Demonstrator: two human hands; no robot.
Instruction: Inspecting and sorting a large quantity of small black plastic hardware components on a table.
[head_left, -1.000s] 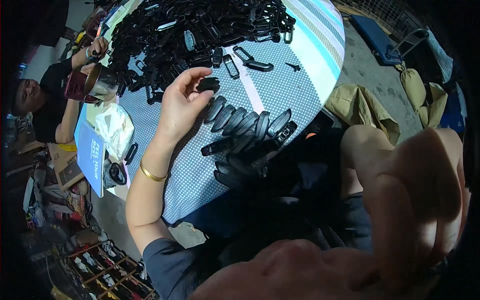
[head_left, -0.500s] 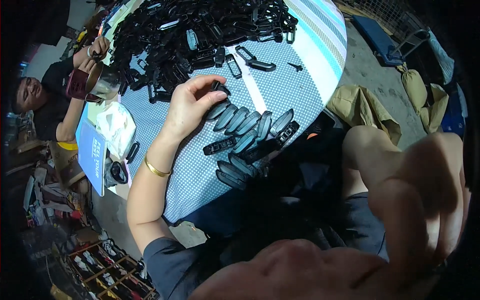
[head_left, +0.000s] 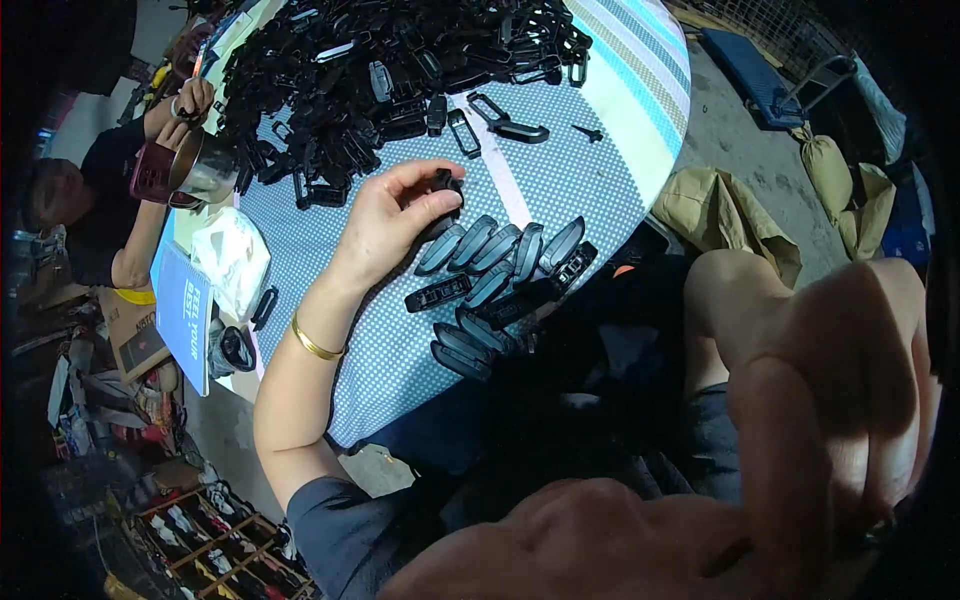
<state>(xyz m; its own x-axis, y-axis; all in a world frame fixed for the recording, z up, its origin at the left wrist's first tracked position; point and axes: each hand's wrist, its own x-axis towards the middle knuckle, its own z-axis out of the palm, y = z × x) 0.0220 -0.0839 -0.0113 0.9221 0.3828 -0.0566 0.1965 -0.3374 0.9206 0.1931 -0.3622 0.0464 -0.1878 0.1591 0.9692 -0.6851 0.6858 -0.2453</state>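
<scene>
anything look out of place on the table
A small pointed black piece lies alone on the dotted tablecloth, apart from the heap of black plastic parts; that isolation makes it look stray.

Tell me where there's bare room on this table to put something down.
Bare cloth lies between the thin black piece and the nearer black parts, out to the right edge. Another patch sits between the white bag and the left hand. It's crowded in the far black pile and among those nearer parts.
</scene>
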